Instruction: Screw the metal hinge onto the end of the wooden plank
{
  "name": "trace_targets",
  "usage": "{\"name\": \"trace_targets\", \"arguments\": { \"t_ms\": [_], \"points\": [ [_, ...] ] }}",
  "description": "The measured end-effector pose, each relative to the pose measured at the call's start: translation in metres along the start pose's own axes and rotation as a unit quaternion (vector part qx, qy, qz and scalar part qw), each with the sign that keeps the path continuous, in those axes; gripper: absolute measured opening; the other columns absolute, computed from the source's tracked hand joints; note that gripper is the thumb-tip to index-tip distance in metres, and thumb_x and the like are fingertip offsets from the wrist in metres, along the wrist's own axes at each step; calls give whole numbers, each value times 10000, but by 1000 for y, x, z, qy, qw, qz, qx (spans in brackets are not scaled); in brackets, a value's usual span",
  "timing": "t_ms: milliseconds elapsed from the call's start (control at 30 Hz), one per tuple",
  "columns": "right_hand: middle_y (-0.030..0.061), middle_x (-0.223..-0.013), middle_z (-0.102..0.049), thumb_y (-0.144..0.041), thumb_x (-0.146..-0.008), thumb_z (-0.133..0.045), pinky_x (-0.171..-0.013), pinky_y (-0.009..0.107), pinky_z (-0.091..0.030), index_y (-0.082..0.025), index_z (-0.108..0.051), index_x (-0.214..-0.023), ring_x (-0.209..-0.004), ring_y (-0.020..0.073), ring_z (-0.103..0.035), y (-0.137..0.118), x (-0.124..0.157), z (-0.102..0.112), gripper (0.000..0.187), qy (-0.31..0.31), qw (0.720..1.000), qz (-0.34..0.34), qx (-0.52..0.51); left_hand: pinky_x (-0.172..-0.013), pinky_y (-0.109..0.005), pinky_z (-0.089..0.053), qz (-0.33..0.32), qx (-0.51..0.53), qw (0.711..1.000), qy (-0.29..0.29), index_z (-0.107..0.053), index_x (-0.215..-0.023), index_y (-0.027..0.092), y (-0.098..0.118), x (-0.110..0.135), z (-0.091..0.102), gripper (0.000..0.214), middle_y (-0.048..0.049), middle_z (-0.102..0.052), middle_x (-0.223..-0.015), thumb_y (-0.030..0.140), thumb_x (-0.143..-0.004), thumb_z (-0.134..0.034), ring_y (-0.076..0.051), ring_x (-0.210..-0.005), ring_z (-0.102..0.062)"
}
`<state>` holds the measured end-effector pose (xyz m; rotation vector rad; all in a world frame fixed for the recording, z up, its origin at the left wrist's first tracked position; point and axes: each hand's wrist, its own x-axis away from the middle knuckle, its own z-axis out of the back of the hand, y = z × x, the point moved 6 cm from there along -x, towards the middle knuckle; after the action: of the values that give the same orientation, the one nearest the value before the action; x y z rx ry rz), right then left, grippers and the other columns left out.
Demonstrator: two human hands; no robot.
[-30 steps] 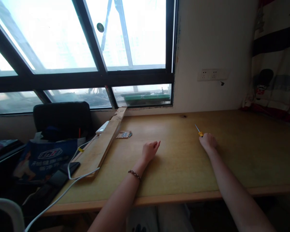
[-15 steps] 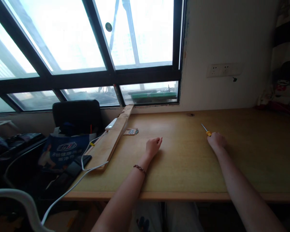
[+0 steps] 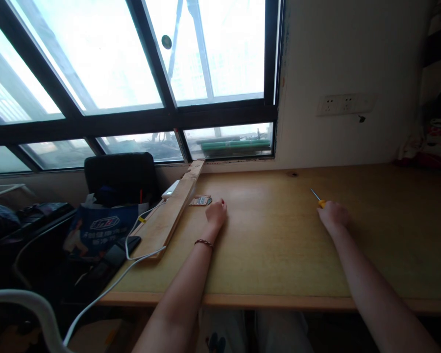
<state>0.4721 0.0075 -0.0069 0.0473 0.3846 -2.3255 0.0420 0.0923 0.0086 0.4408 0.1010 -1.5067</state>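
My right hand (image 3: 334, 216) is wrapped around the yellow handle of a screwdriver (image 3: 318, 197), whose thin metal shaft points up and to the left over the table. Left of it, my left hand (image 3: 216, 214) has its fingers curled in; whatever may be inside them is hidden. Close beside that hand lies a small flat tan piece with a silvery grid-like part (image 3: 201, 200), its details too small to tell. My two hands are well apart, both above the wooden table (image 3: 272, 245).
Along the table's left side runs a long wooden board (image 3: 169, 215), with a white cable (image 3: 113, 282) across its near end. A blue bag (image 3: 105, 230) and a black chair (image 3: 121, 176) stand to the left. Behind are a window and a wall socket (image 3: 347, 104).
My left hand has moved left and slightly away from me, closer to the small flat piece. My right hand still holds the screwdriver in nearly the same place; the view has shifted slightly.
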Motion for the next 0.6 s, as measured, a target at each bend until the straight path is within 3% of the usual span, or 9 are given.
{"name": "trace_targets", "arguments": {
  "t_ms": [133, 267, 400, 600],
  "points": [
    [207, -967, -577, -402, -723, -571, -678, 449, -429, -119, -646, -969, -950, 368, -540, -7, 5, 6, 382, 51, 998, 18, 12, -683, -299, -426, 85, 19, 996, 15, -629, -1008, 205, -44, -26, -2, 301, -115, -658, -907, 306, -812, -423, -238, -857, -605],
    [204, -1063, -519, -411, -752, -538, -712, 438, -395, -111, -610, -1010, -974, 353, -491, -19, 16, 18, 401, 141, 988, 64, 14, -701, -300, -437, 136, 67, 988, 22, -647, -981, 271, -69, -36, -12, 280, -72, -663, -958, 364, -757, -508, -232, -890, -600],
    [171, -1158, -472, -405, -767, -523, -741, 419, -372, -144, -565, -1083, -971, 319, -472, -31, 26, 24, 412, 189, 975, 115, -10, -707, -307, -439, 158, 77, 984, 23, -663, -960, 292, -78, -39, -21, 273, -63, -669, -958, 380, -731, -543, -235, -894, -600],
    [167, -1120, -494, -377, -763, -533, -751, 395, -357, -139, -561, -1078, -948, 291, -476, -34, 27, 21, 396, 178, 974, 133, -40, -712, -327, -442, 151, 60, 987, 18, -659, -982, 280, -75, -41, -24, 285, -80, -667, -963, 380, -755, -519, -250, -905, -599]
  ]
}}
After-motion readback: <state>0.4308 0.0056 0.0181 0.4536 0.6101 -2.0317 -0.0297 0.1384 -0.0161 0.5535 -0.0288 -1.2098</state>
